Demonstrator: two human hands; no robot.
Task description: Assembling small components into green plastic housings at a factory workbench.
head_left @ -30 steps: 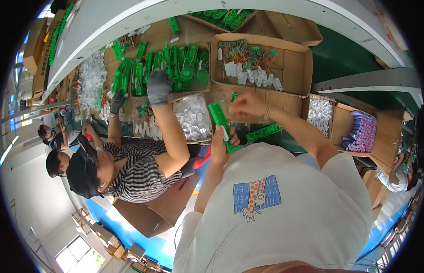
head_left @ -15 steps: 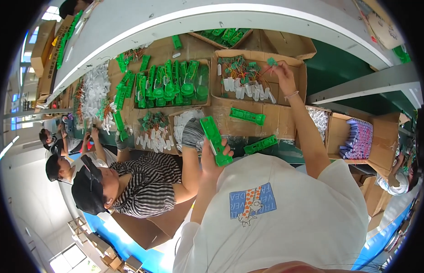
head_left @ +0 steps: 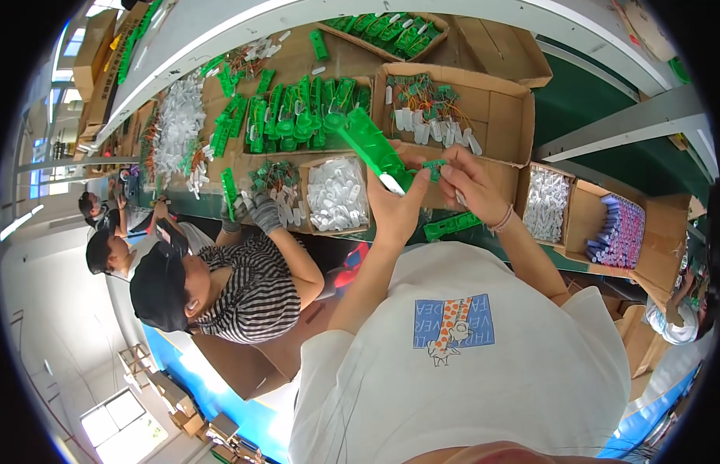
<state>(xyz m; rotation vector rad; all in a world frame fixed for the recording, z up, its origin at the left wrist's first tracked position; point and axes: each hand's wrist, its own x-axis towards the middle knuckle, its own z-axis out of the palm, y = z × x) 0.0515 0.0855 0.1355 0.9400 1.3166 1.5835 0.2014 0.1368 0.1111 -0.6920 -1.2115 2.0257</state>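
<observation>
While standing at the bench (head_left: 580, 89) in the head view, held a green plastic housing (head_left: 371, 143) in the left hand (head_left: 395, 213), fingers clamped on its lower end beside a white piece (head_left: 392, 183), its far end tilted up toward the left. Pinched a small green circuit board (head_left: 435, 165) between thumb and fingertips of the right hand (head_left: 470, 179), just beside that lower end. Could not tell contact from a narrow gap there. Wore a white shirt (head_left: 515, 379) with a blue panel (head_left: 454, 321) bearing pale capitals around an orange-spotted cartoon figure, upside down to the camera. Saw dark printing on a brown carton (head_left: 105, 85) at far left, too small and slanted to read. Had a second housing (head_left: 451, 225) lying near the right hand, a cardboard tray (head_left: 499, 116) of wired boards (head_left: 422, 93) beyond, white caps (head_left: 337, 195) to the left, and purple cylinders (head_left: 617, 236) boxed at right. Noticed a co-worker's gloved hands (head_left: 263, 213) farther left.
</observation>
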